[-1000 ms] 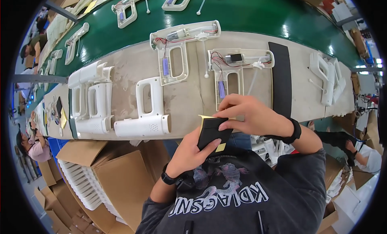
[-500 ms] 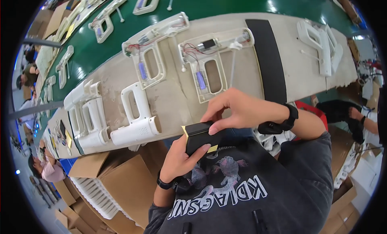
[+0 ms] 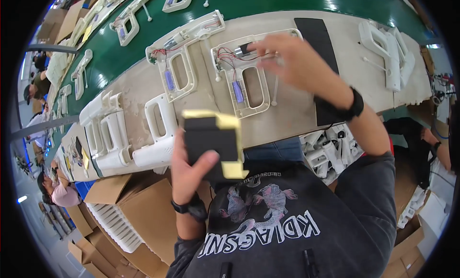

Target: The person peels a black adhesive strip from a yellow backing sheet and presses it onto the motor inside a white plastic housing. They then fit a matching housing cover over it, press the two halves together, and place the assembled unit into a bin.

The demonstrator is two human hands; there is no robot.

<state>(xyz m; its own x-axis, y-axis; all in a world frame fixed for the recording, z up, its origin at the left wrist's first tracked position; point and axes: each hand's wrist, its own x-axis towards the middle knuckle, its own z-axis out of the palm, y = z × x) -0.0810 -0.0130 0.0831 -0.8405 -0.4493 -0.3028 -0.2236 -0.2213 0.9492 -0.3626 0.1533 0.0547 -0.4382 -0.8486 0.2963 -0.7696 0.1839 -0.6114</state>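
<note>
My left hand [image 3: 188, 172] is closed around a black foam pad [image 3: 207, 139] with pale yellow backing paper showing along its edges, held up in front of the bench's near edge. My right hand [image 3: 292, 57] is stretched over a white gun-shaped housing half [image 3: 262, 93]; its fingers look apart, though motion smears them. Its fingertips are at a small motor [image 3: 243, 50] with a black piece on it; contact is unclear. Red wires and a purple battery [image 3: 238, 92] sit in that housing. To its left lies a similar open housing half [image 3: 191, 74] with wires and battery.
White housing shells [image 3: 155, 156] lie at the bench's left. A black strip [image 3: 316, 43] crosses the bench, and assembled white guns [image 3: 390, 62] lie at the right. Cardboard boxes [image 3: 148, 215] and a bin of white parts [image 3: 330, 151] stand below. Other people sit at left and right.
My right hand has left the foam pad and moved up and forward to the motor. My left hand has raised and turned the pad leftward, bringing its broad face and yellow backing into view.
</note>
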